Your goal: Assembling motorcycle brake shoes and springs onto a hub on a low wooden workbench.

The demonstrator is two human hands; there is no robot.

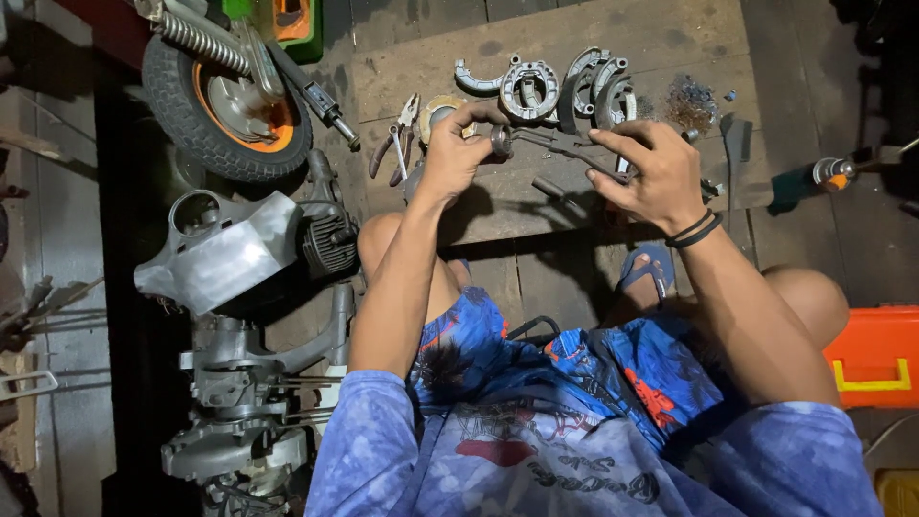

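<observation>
My left hand [458,151] pinches a small round metal part [501,141] between thumb and fingers. My right hand [648,172] grips the handles of dark pliers [565,148], whose jaws reach toward that round part. Both hands hover above a worn wooden board [498,206]. Just beyond them lie several grey curved brake shoes [565,86], and a second pair of pliers [397,144] lies left of my left hand. Black bands circle my right wrist.
A small wheel with an orange hub [230,105] and a dismantled grey scooter engine and casing [239,316] stand at the left. An orange toolbox [876,354] sits at the right. A screwdriver-like tool [823,175] lies right of the board. My knees flank a blue sandal [643,268].
</observation>
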